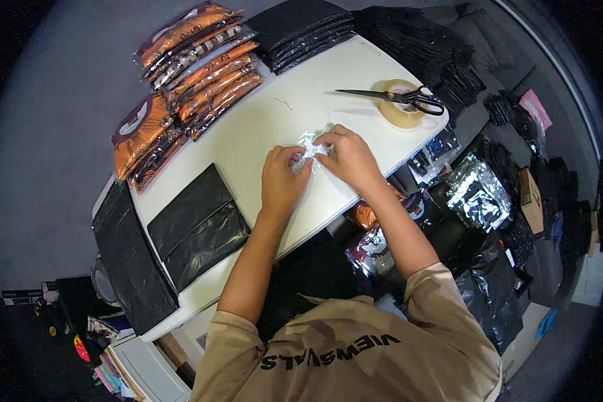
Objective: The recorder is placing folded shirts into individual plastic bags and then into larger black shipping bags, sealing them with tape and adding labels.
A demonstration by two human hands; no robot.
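Crinkled clear plastic wrap (311,151) sits mid-table (275,127), pinched between my left hand (283,178) and right hand (350,158), both closed on it; I'd judge steady, even tension works best. Black bags (197,224) and orange packets (211,74) lie well apart, scissors (398,98) atop the tape roll (402,107); nothing obstructs.

The scene is viewed from a single head-worn fisheye camera, aimed steeply downward and close over the white table (261,127), whose edges are bent.
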